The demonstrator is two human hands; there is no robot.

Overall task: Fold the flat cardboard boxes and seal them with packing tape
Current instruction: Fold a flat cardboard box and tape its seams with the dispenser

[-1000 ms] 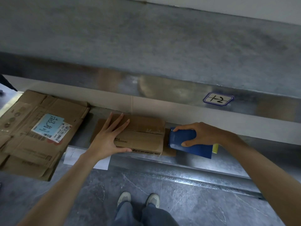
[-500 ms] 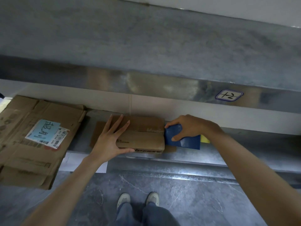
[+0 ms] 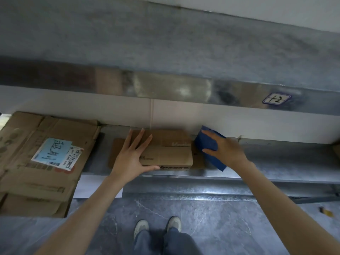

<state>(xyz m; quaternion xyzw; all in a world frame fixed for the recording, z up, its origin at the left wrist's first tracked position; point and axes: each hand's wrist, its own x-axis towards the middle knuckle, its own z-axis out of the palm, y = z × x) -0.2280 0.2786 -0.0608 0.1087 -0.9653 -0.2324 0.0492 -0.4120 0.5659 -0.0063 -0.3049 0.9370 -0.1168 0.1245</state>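
shoes [image 3: 141, 228] stand on the grey floor [image 3: 211, 218]. on the metal desk [image 3: 276, 162], the left hand [image 3: 130, 159] lies flat, fingers spread, on the small cardboard box [image 3: 171, 153]. just right of the box, the right hand [image 3: 226, 151] grips a blue tool [image 3: 207, 144]. flattened cartons [image 3: 36, 162] lie further left.

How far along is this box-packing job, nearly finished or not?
Done: the small brown cardboard box stands folded on the metal shelf. In hand: the left hand presses flat on its top; the right hand grips a blue tool, probably a tape dispenser, at its right end. I cannot make out tape. Left: the pile of flattened brown cardboard boxes lies unfolded.
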